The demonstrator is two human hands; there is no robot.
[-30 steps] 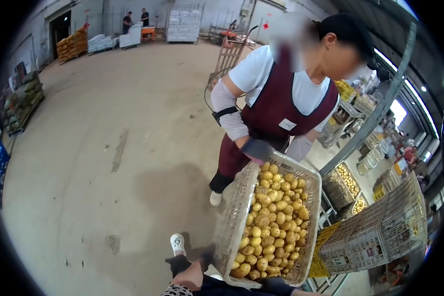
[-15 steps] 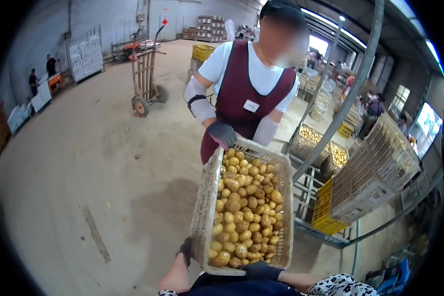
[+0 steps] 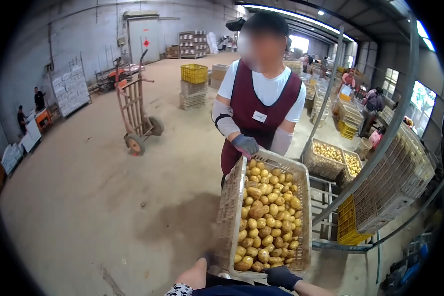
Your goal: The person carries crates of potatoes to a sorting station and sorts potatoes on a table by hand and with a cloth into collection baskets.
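A pale plastic crate (image 3: 226, 222) full of small yellow-brown potatoes (image 3: 269, 212) is held up in front of me, tilted. My right hand (image 3: 281, 277), in a dark glove, is closed on its near rim, some fingers over the edge by the potatoes. Low at the crate's near left corner is my left hand (image 3: 209, 258), also gloved; it grips the side and is mostly hidden. Across from me a co-worker (image 3: 261, 93) in a maroon apron holds the far rim with a grey-gloved hand (image 3: 245, 144); the co-worker's other hand is out of sight behind the crate.
A metal frame with a slanted post (image 3: 380, 163) stands at right, beside stacked crates (image 3: 387, 182) and a yellow crate (image 3: 349, 222). Filled crates (image 3: 323, 160) stand behind it. A hand truck (image 3: 137, 111) and a crate stack (image 3: 193, 86) are on the floor at left and behind.
My view has shifted and lifted, so the hand truck and background sit lower. The crate appears farther right in view, with my hands and the co-worker's hand still on it.
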